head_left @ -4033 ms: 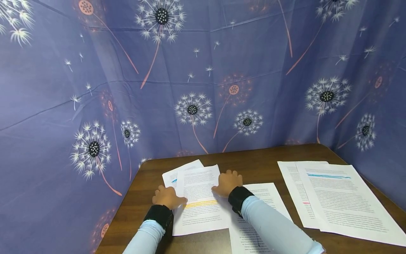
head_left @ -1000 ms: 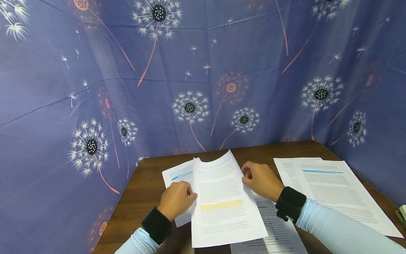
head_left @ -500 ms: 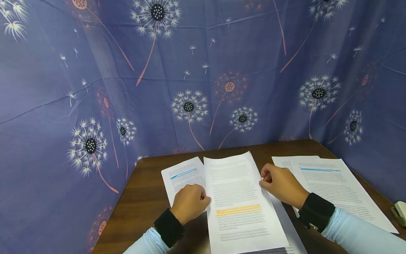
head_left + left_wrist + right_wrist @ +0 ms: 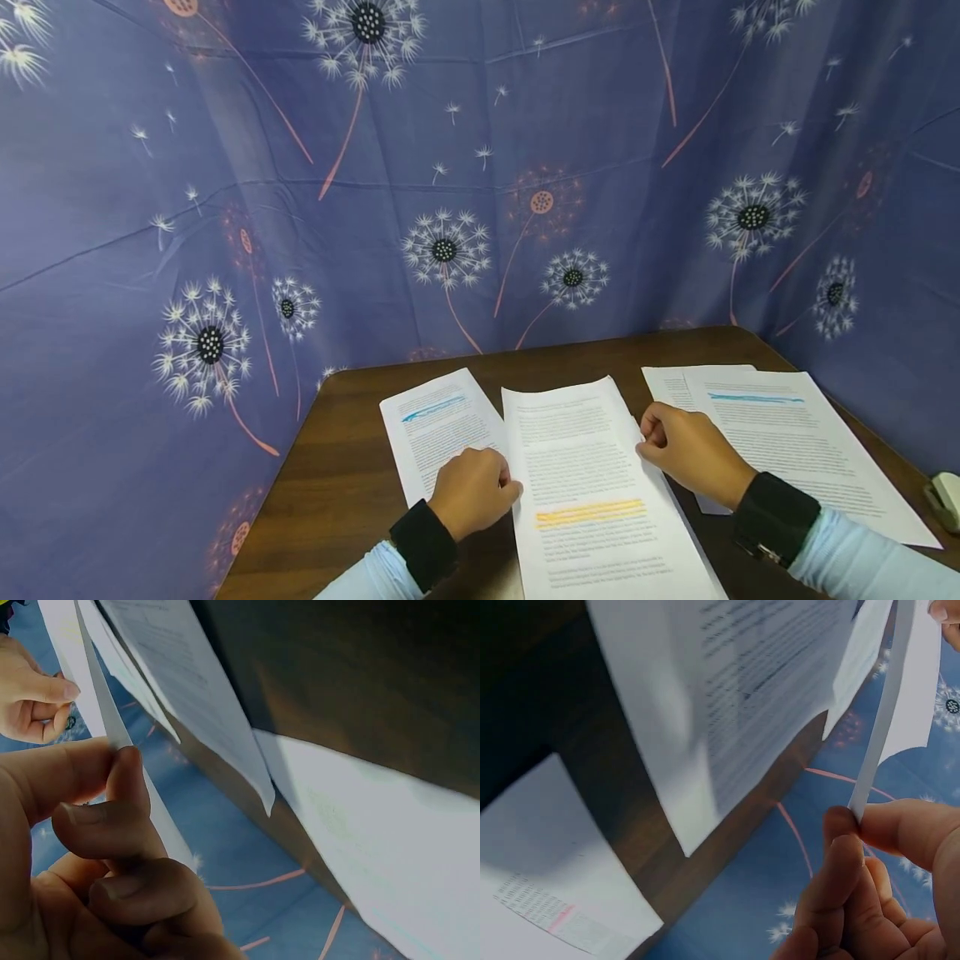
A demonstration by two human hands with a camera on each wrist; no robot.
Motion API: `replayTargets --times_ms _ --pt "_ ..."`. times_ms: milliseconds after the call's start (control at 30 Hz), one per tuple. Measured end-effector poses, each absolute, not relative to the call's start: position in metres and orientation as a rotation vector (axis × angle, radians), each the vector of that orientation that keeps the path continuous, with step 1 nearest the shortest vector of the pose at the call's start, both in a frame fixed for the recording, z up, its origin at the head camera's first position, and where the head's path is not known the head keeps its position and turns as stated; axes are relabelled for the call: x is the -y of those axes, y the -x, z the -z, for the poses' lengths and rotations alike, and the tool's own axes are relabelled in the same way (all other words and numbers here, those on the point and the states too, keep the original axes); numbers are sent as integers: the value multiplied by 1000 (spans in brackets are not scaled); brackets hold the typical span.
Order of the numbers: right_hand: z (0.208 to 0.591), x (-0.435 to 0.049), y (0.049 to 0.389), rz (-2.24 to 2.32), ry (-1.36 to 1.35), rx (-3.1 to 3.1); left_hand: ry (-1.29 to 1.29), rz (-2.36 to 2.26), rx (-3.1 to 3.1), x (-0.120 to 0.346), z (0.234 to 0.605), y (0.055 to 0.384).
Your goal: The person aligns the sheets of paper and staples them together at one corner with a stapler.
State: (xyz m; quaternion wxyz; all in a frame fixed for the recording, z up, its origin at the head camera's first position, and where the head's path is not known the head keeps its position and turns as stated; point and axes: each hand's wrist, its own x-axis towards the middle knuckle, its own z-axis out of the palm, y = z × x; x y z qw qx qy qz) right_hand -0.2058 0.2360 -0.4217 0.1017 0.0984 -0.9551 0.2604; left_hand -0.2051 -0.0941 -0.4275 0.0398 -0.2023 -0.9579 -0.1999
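A printed sheet of paper (image 4: pixel 585 467) with orange-yellow highlighted lines is held up off the table between both hands. My left hand (image 4: pixel 474 493) pinches its left edge between thumb and curled fingers. On the opposite edge, the thumb and finger of my right hand (image 4: pixel 693 450) pinch it too; the right wrist view shows the held sheet (image 4: pixel 889 712) edge-on. Beneath it lies another printed sheet (image 4: pixel 757 697), mostly hidden by the held one in the head view. Left of it, a sheet with a blue highlighted line (image 4: pixel 442 425) lies on the table.
Two overlapping sheets lie at the right: the upper sheet (image 4: pixel 795 450) has a blue line, the lower sheet (image 4: pixel 663 383) is partly covered. A small pale object (image 4: pixel 947 500) sits at the right edge. Behind the brown table (image 4: pixel 330 467) hangs a dandelion-patterned cloth (image 4: pixel 360 275).
Both hands have picked up the highlighted sheet from the left sheets and carried it rightward, over the middle sheet. In the last half second it has come slightly further right and nearer.
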Motion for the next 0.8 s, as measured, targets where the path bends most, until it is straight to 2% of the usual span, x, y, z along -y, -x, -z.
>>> replayTargets --times_ms 800 --pt "445 -247 202 -753 -236 2906 672 571 2961 75 452 202"
